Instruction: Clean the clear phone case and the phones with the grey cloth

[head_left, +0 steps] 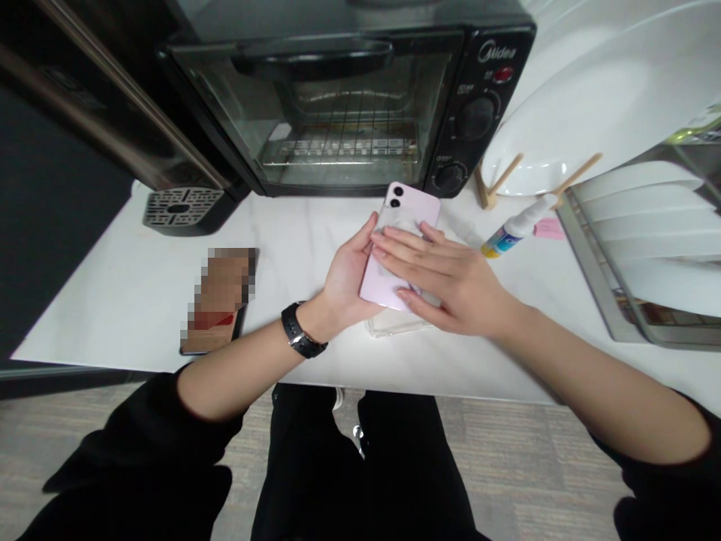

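Note:
A pale pink smartphone point(425, 201), its camera side up, rests in my left hand point(348, 274), whose fingers and palm support it from the left and below. Across its back lies my right hand point(444, 282), fingers stretched out flat. A thin whitish patch, perhaps a wipe, shows around those fingers; I cannot make out what it is. Below the phone, a clear phone case point(394, 323) lies on the white counter point(282, 225), partly hidden by my hands. To the right of my right hand stands a small spray bottle point(503, 237) with a white top and blue-and-yellow label.
A black toaster oven point(338, 113) stands at the back. Another phone point(217, 300), its screen blurred out, lies left of my forearm. A machine's drip tray point(183, 207) is at far left. White plates point(636, 203) and a dish rack point(597, 278) stand right, near a pink object point(549, 228).

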### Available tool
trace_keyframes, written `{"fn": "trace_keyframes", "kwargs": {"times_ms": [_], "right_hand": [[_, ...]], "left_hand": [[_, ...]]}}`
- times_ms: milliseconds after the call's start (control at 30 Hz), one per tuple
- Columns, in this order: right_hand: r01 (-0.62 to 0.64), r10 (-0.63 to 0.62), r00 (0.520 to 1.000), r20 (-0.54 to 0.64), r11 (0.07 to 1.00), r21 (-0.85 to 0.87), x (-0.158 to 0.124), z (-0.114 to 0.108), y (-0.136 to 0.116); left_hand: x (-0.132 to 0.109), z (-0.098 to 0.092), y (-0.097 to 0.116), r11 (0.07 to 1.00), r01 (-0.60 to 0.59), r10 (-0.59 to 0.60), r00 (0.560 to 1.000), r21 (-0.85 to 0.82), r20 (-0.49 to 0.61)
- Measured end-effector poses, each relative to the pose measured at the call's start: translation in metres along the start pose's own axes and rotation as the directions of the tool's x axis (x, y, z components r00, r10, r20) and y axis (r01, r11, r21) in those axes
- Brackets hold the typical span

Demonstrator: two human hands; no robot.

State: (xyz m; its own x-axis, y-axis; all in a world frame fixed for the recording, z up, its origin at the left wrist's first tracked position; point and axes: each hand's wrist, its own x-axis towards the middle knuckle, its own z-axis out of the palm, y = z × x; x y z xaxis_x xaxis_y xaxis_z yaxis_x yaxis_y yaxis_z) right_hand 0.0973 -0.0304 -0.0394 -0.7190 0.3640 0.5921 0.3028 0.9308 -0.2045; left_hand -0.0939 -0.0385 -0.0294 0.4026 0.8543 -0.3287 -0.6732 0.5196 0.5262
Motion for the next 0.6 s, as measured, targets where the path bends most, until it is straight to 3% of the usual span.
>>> {"fn": "trace_keyframes", "kwargs": {"times_ms": [167, 300, 367, 467, 600], "right_hand": [[0.168, -0.168, 0.986, 0.004, 0.986, 0.012, -0.001, 0.001, -0.004], [0.211, -0.209, 0.977, -0.037, 0.975, 0.075, -0.002, 0.003, -0.005], [0.185, -0.181, 0.982, -0.057, 0.979, 0.090, -0.002, 0.001, -0.003], [0.047, -0.042, 0.997, -0.063, 0.996, 0.075, -0.002, -0.003, 0.003], [-0.085, 0.085, 0.992, -0.094, 0.996, 0.003, -0.003, -0.005, 0.013]], "left_hand": [[-0.006, 0.006, 0.006, 0.999, 0.001, -0.002, 1.000, -0.054, -0.005], [-0.009, 0.012, 0.010, 0.996, -0.051, 0.054, 0.998, -0.075, 0.031], [-0.010, 0.013, 0.010, 0.997, -0.011, 0.017, 0.997, -0.072, 0.073], [-0.010, 0.013, 0.007, 0.996, 0.061, -0.055, 0.993, -0.058, 0.100], [-0.009, 0.013, 0.006, 0.997, 0.054, -0.054, 0.999, -0.063, 0.005]]}}
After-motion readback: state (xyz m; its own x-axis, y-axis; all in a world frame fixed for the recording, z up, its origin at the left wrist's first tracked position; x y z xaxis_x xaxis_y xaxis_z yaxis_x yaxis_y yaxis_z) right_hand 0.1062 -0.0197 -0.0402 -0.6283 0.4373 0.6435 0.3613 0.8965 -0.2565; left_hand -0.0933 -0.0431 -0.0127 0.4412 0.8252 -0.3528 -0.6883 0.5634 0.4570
